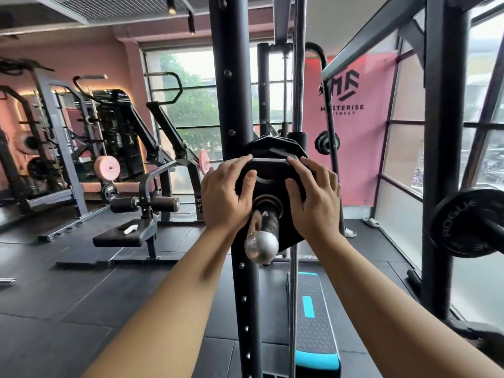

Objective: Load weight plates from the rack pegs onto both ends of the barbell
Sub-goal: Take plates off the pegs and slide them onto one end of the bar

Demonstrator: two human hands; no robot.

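Observation:
A black, many-sided weight plate sits on the barbell sleeve, whose silver end points toward me. A second black plate shows behind it on the same sleeve. My left hand grips the front plate's left edge, fingers over its top rim. My right hand holds its right edge the same way. At the right, a black plate marked ROGUE hangs on a rack peg.
A black rack upright with holes stands just left of the sleeve, and a chrome guide rod rises behind. A blue-and-black step platform lies on the floor below. Benches and machines fill the left side; windows are on the right.

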